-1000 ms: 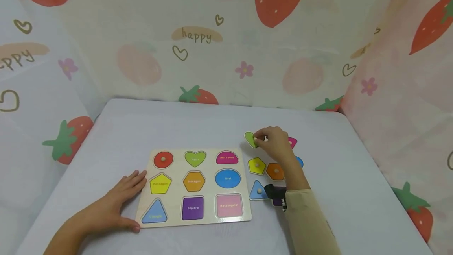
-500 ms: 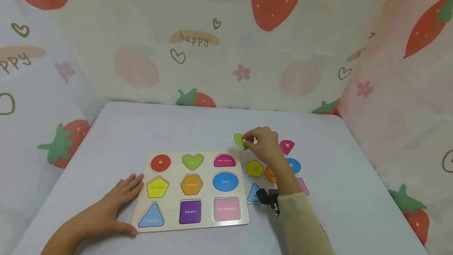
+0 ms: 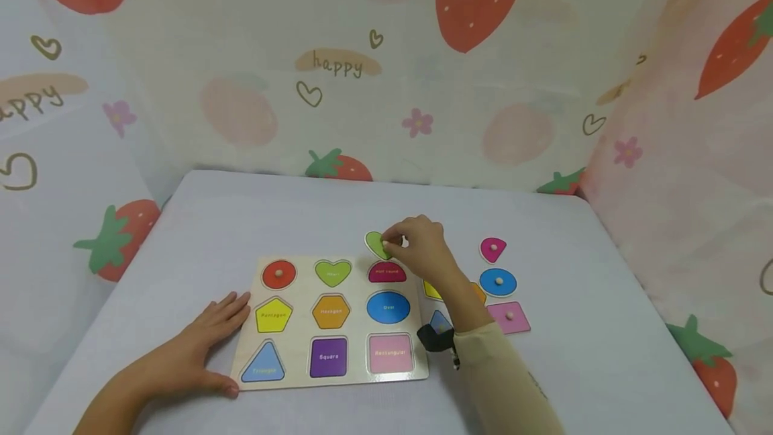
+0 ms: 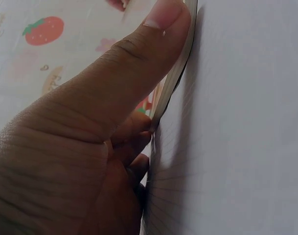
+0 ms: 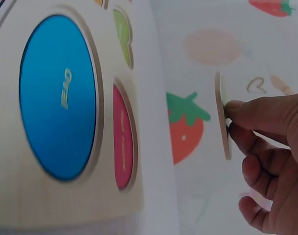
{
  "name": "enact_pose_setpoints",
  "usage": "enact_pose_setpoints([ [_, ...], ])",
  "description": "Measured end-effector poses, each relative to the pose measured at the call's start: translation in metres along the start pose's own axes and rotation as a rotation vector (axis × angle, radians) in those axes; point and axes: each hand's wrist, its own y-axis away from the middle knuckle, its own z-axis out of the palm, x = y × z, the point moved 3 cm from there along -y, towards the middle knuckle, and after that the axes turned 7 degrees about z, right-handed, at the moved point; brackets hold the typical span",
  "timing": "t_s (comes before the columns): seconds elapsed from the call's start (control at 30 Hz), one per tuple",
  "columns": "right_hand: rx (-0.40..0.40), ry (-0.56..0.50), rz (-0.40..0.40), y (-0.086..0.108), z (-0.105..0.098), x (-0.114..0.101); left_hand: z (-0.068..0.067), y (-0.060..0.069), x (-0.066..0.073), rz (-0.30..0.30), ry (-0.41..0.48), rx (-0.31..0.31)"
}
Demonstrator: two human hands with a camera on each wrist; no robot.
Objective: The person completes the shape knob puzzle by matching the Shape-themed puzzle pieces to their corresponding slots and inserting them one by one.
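Note:
My right hand point(image 3: 423, 247) pinches the knob of a green heart piece point(image 3: 374, 244) above the board's top right part, just behind the half-round slot point(image 3: 387, 272). The right wrist view shows the piece point(image 5: 222, 117) edge-on between thumb and finger, raised off the board point(image 5: 114, 205). The board's green heart slot point(image 3: 333, 274) lies left of the held piece. My left hand point(image 3: 187, 348) rests at the board's left edge with fingers spread, the thumb at the lower left corner; in the left wrist view the thumb point(image 4: 163, 29) touches the board's edge.
Right of the board lie a magenta half-round piece point(image 3: 493, 249), a blue oval piece point(image 3: 498, 282) and a pink rectangle piece point(image 3: 508, 317). Yellow, orange and light-blue pieces are partly hidden by my right arm. A red round piece point(image 3: 279, 274) sits in the board's top left slot.
My right hand has moved left with the green heart piece, from above the loose pieces to above the board's top right part. My left hand stays at the board's edge.

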Motion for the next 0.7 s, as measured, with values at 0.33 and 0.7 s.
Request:
enact_pose_setpoints([
  [0.33, -0.084, 0.048, -0.053, -0.010, 0.019, -0.031, -0.002, 0.003, -0.001, 0.018, -0.015, 0.010],
  [0.7, -0.190, 0.036, -0.055, -0.015, 0.048, -0.050, -0.003, 0.002, 0.005, -0.003, 0.002, -0.009],
])
